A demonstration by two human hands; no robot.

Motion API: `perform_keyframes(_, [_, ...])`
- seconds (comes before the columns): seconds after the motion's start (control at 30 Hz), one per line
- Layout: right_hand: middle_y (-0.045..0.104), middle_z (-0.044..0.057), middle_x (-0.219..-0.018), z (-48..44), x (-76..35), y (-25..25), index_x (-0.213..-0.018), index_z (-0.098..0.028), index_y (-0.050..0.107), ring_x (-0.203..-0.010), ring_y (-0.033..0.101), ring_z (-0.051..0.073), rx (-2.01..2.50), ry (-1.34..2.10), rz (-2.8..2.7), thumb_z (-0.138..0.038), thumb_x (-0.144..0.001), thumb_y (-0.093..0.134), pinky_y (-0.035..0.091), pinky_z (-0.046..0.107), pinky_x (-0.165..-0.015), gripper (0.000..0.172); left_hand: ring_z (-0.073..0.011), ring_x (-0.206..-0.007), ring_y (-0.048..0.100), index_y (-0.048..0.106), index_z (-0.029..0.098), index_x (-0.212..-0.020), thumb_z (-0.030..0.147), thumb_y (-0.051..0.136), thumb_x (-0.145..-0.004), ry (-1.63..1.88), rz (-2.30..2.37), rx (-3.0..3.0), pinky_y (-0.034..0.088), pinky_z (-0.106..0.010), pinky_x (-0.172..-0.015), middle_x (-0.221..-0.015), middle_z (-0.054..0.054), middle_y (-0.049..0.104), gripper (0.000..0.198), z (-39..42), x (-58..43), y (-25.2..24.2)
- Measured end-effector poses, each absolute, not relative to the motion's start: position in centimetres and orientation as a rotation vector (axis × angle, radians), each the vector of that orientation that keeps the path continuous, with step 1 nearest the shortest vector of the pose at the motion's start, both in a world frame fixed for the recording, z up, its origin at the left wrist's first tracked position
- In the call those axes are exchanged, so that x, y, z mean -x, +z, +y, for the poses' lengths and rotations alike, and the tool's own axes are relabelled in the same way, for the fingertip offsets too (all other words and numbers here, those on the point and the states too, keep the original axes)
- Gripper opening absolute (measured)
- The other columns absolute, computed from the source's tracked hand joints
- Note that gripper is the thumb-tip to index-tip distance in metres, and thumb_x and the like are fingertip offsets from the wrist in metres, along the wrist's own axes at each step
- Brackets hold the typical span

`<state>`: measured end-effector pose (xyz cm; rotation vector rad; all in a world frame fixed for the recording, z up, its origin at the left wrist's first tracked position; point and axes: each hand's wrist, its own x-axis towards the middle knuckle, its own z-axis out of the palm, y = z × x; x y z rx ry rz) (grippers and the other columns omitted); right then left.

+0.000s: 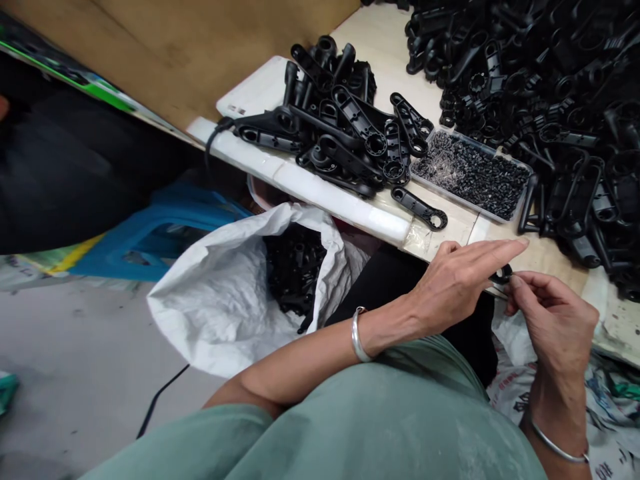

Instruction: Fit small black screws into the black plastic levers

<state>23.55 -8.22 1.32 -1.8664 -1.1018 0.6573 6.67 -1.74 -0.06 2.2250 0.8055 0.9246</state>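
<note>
My left hand (457,280) lies near the table's front edge, fingers stretched out together over a small black plastic part (501,273). My right hand (553,320) is beside it, thumb and forefinger pinched at that same black part. Most of the part is hidden behind my left fingers, so I cannot tell which hand bears it. Both wrists wear a silver bangle.
A clear tray of small black pieces (473,175) sits on the table (450,223). Piles of black plastic handles (345,123) lie to its left and right (560,87). A white sack (225,293) holding more black parts stands below the table edge, next to a blue stool (165,233).
</note>
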Motion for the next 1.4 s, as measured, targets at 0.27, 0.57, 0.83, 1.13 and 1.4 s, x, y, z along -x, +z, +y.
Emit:
perform_keyframes(0.27, [0.064, -0.002, -0.057, -8.5, -23.9, 1.5, -0.084, -0.020, 0.074, -0.047, 0.057, 0.010, 1.919, 0.575, -1.227, -0.041, -0.080, 0.073, 0.046, 0.021, -0.047, 0.021, -0.0157, -0.107, 0.069, 0.052, 0.012, -0.134, 0.008, 0.057, -0.094, 1.070, 0.843, -2.221, 0.056, -0.032, -0.095, -0.118, -0.010, 0.073, 0.040, -1.7, -6.3, -1.4])
perform_keyframes(0.57, [0.071, 0.000, -0.066, -8.2, -23.6, 2.1, -0.085, -0.020, 0.074, -0.051, 0.062, 0.013, 1.924, 0.263, -1.621, -0.041, -0.089, 0.065, 0.052, 0.026, -0.056, 0.023, -0.0147, -0.103, 0.069, 0.053, 0.011, -0.130, 0.004, 0.052, -0.095, 1.176, 0.810, -2.188, 0.059, -0.031, -0.094, -0.110, -0.008, 0.073, 0.036, -2.0, -6.6, -1.9])
perform_keyframes(0.83, [0.075, 0.003, -0.075, -7.6, -22.8, 2.6, -0.088, -0.018, 0.070, -0.064, 0.070, 0.015, 1.744, -0.120, -2.000, -0.024, -0.094, 0.060, 0.053, 0.025, -0.063, 0.013, -0.0147, -0.098, 0.067, 0.053, 0.009, -0.129, -0.001, 0.047, -0.094, 1.195, 0.770, -2.189, 0.060, -0.029, -0.088, -0.104, -0.008, 0.072, 0.037, -1.9, -6.6, -2.0])
perform_keyframes(1.13, [0.074, 0.005, -0.077, -7.5, -22.7, 3.0, -0.089, -0.017, 0.069, -0.064, 0.069, 0.016, 1.814, -0.066, -2.132, -0.029, -0.097, 0.055, 0.048, 0.026, -0.062, 0.019, -0.0148, -0.096, 0.066, 0.053, 0.008, -0.128, -0.001, 0.046, -0.094, 1.240, 0.747, -2.163, 0.060, -0.028, -0.087, -0.098, -0.007, 0.072, 0.036, -2.0, -6.7, -2.3])
perform_keyframes(1.4, [0.064, 0.000, -0.056, -6.8, -23.3, 4.2, -0.085, -0.019, 0.073, -0.046, 0.056, 0.013, 2.103, 0.448, -1.793, -0.048, -0.091, 0.055, 0.042, 0.026, -0.052, 0.034, -0.0152, -0.103, 0.065, 0.052, 0.013, -0.131, 0.000, 0.044, -0.094, 1.183, 0.731, -2.094, 0.059, -0.029, -0.091, -0.105, -0.007, 0.070, 0.039, -2.1, -6.9, -2.7])
